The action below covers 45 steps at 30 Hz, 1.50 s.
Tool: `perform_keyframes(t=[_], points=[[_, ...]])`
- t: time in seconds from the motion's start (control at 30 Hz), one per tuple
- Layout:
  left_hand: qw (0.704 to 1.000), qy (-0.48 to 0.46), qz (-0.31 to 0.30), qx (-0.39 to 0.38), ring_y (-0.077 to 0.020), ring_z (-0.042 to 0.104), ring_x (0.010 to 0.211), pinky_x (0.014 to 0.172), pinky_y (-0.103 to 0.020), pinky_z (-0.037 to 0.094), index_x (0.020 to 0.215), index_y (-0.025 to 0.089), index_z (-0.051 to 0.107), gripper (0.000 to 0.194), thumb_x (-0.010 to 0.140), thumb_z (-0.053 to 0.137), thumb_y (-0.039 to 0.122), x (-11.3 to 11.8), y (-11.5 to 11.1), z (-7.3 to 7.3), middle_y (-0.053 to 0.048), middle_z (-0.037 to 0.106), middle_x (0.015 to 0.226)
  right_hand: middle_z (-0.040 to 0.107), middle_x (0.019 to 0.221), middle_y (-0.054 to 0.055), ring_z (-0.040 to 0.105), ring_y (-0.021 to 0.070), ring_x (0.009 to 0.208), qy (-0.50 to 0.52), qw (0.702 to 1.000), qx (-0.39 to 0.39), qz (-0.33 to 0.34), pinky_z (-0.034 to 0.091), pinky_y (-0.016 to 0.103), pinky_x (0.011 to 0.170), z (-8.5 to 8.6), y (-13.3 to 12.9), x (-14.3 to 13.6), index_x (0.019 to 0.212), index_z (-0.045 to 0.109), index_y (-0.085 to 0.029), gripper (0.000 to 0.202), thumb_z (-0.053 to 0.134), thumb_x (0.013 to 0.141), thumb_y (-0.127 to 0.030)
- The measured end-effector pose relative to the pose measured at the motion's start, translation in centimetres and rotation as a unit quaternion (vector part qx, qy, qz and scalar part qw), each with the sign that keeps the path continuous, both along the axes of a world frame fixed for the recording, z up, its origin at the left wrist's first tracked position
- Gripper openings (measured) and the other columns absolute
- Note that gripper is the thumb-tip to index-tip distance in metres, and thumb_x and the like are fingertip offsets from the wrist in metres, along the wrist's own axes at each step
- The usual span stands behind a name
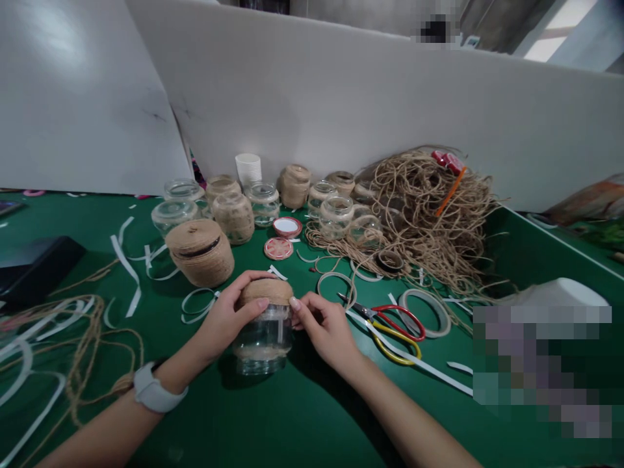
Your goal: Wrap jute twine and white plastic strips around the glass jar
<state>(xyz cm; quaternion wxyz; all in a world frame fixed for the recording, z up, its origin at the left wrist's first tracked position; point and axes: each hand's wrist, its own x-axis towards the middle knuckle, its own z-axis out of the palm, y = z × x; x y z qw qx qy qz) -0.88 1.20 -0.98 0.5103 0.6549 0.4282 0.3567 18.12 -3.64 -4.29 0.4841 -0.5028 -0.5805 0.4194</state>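
Note:
A clear glass jar (260,337) stands upside down on the green table in front of me, its neck at the bottom. Jute twine (266,292) is wound in a band around its upper end. My left hand (225,320) is closed around the jar's left side, thumb in front and fingers over the top. At the right edge of the band, my right hand (327,330) has thumb and fingertips pinched together at the twine; the strand between them is mostly hidden. Behind the left hand sits a twine-covered jar with a lid (201,253).
Several bare and twine-wrapped jars (234,218) stand at the back beside paper cups (248,170). A large twine heap (429,208) lies back right. Scissors (397,331), a tape roll (425,313), jar lids (278,248) and white strips (127,273) surround the work spot.

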Motion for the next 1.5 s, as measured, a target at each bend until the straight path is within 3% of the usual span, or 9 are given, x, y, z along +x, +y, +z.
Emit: perform_keyframes(t=[0.17,0.43,0.7,0.83,1.03,1.2,1.33,1.5], points=[[0.998,-0.044,-0.03,-0.027,-0.0275,0.066,0.104,0.087,-0.033,0.054,0.117,0.024,0.061,0.048,0.076,0.074,0.046,-0.09,-0.15,-0.1,-0.006,0.069,0.115,0.062,0.061,-0.002,0.056,0.0105,0.054,-0.06,0.997,0.057,-0.009,0.039,0.021,0.053,0.31,-0.39,-0.01,0.07,0.059,-0.019,0.038,0.051,0.098,-0.044],[0.994,-0.099,0.008,-0.052,-0.0254,0.062,0.106,0.088,-0.029,0.052,0.111,0.025,0.065,0.042,0.073,0.079,0.039,0.09,-0.74,-0.18,-0.004,0.067,0.117,0.046,0.055,-0.005,0.047,0.0091,0.049,-0.136,0.979,0.147,-0.03,0.034,0.021,0.052,0.27,-1.01,-0.32,0.071,0.054,-0.02,0.032,0.049,0.1,-0.032],[0.983,-0.164,-0.005,-0.085,-0.0266,0.056,0.123,0.096,-0.03,0.051,0.107,0.026,0.065,0.035,0.074,0.078,0.032,0.19,-0.43,-0.04,-0.003,0.058,0.131,0.063,0.075,0.002,0.059,0.0143,0.07,-0.116,0.986,0.119,-0.008,0.044,0.024,0.067,0.54,-0.62,-0.25,0.079,0.059,-0.021,0.03,0.044,0.102,-0.032],[0.988,-0.137,-0.008,-0.071,-0.0295,0.055,0.124,0.099,-0.034,0.05,0.111,0.025,0.063,0.042,0.074,0.079,0.037,0.18,-0.43,-0.08,-0.006,0.055,0.139,0.061,0.074,0.002,0.057,0.0151,0.069,-0.127,0.985,0.112,-0.009,0.044,0.026,0.067,0.4,-0.67,-0.15,0.08,0.058,-0.022,0.031,0.042,0.103,-0.034],[0.986,-0.134,-0.004,-0.095,-0.0286,0.058,0.122,0.096,-0.034,0.052,0.107,0.026,0.061,0.044,0.071,0.083,0.038,0.26,-0.69,0.2,-0.005,0.059,0.132,0.059,0.073,0.002,0.058,0.0159,0.071,-0.131,0.984,0.118,-0.023,0.043,0.025,0.068,0.22,-0.7,-0.31,0.078,0.055,-0.022,0.03,0.042,0.102,-0.034],[0.983,-0.152,-0.008,-0.102,-0.0292,0.057,0.122,0.093,-0.033,0.054,0.104,0.025,0.061,0.04,0.071,0.082,0.036,0.25,-0.63,0.09,-0.005,0.057,0.132,0.064,0.085,0.004,0.062,0.0188,0.088,-0.091,0.992,0.089,-0.013,0.044,0.027,0.077,0.13,-0.54,-0.48,0.078,0.051,-0.023,0.029,0.042,0.102,-0.038],[0.993,-0.104,-0.009,-0.061,-0.0307,0.057,0.122,0.096,-0.036,0.052,0.109,0.025,0.059,0.042,0.074,0.077,0.04,0.38,-0.53,-0.05,-0.008,0.055,0.136,0.05,0.064,-0.004,0.05,0.0125,0.06,-0.05,0.997,0.048,0.018,0.038,0.023,0.057,0.2,-0.58,-0.18,0.075,0.047,-0.023,0.034,0.044,0.1,-0.045],[0.999,0.037,0.021,0.028,-0.0326,0.063,0.111,0.097,-0.042,0.051,0.121,0.022,0.055,0.052,0.078,0.068,0.049,0.77,-0.47,0.47,-0.011,0.065,0.122,0.046,0.06,-0.005,0.041,0.0102,0.054,-0.06,0.997,0.052,-0.026,0.033,0.023,0.053,0.86,-0.48,0.31,0.071,0.048,-0.022,0.037,0.047,0.098,-0.047]])
